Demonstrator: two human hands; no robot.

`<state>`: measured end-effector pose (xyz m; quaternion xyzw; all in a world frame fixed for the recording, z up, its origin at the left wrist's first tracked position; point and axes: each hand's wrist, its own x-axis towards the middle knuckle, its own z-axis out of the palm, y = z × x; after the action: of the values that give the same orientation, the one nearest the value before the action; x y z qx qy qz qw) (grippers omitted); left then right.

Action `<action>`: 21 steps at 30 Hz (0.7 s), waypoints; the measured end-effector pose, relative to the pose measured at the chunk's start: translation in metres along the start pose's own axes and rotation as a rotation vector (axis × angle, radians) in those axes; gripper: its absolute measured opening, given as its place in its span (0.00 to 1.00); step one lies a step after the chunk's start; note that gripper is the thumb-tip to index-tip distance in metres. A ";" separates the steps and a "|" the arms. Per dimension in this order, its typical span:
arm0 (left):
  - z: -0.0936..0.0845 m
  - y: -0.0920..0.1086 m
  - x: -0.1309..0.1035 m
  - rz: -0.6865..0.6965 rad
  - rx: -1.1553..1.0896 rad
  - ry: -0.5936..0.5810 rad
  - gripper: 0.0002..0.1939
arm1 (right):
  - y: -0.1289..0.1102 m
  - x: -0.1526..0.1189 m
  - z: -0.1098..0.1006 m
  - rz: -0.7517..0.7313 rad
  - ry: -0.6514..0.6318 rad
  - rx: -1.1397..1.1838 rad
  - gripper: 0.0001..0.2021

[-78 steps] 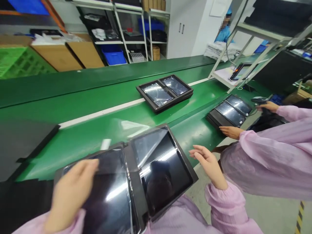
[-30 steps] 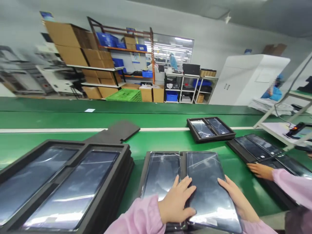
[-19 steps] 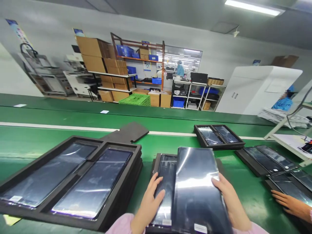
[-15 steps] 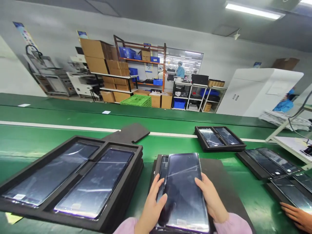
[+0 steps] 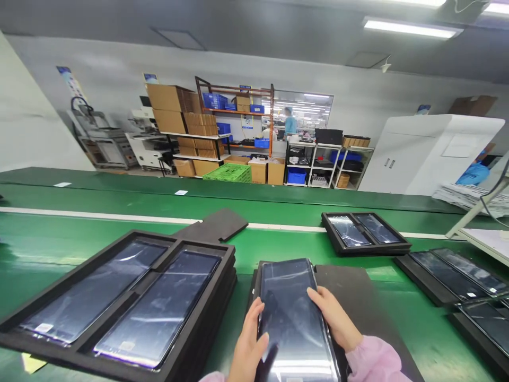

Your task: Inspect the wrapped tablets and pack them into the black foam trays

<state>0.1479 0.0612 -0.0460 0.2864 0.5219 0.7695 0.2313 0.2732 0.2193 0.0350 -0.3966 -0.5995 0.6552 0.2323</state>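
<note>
A dark glass display panel (image 5: 292, 313) in clear film lies tilted slightly between my hands, over a black foam tray (image 5: 257, 273). Along its left edge rest the fingers and thumb of my left hand (image 5: 248, 345). My right hand (image 5: 334, 318) grips the right edge, with the fingertips on the front face. Part of a black foam sheet (image 5: 352, 286) shows to the right, beneath my wrist. On my left stands a stack of black foam trays (image 5: 207, 323), the top one holding two similar panels (image 5: 159, 307).
More foam trays with panels (image 5: 366, 233) sit on the green bench at the right. A loose foam piece (image 5: 222, 224) lies behind the left stack. Shelves, cartons (image 5: 167, 109), a green crate (image 5: 228, 172) and a white cabinet (image 5: 421, 154) stand beyond the bench.
The held panel has shifted left and down over the tray, with my right hand moving left along with it. A co-worker's hand at the lower right has left the view.
</note>
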 end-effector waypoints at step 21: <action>0.022 0.103 0.044 0.367 0.243 -0.256 0.13 | -0.050 -0.037 -0.024 -0.712 -0.092 0.152 0.19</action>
<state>0.1251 0.0693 0.0655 0.4969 0.5165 0.6877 0.1159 0.3051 0.2130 0.0936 -0.1150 -0.6595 0.5930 0.4474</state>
